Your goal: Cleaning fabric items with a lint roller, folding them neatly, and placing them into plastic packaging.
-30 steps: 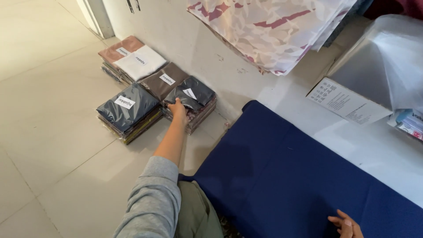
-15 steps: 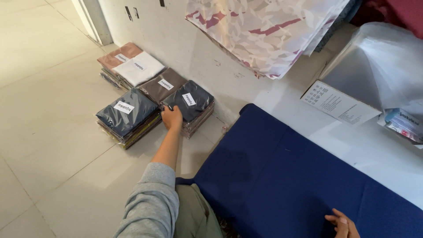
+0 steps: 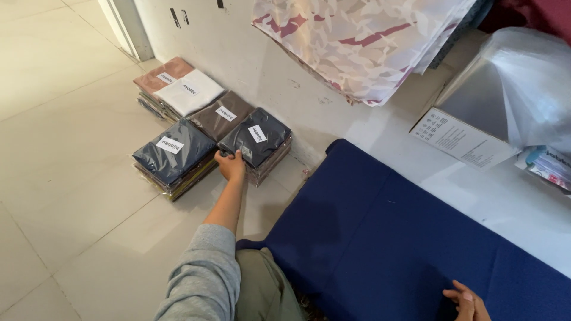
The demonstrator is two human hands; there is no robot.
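Left hand grasps front edge of dark packet atop stack on floor by wall; right hand flat, released, pinning blue cloth smooth

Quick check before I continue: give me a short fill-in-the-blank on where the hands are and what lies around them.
1. The left hand touches the front edge of the black wrapped fabric pack, which tops a ____.
2. The right hand rests on the ____ cloth.
3. The white pack lies beside a ____ pack.
4. Each pack bears a white ____.

Missing words: stack; navy blue; pink; label
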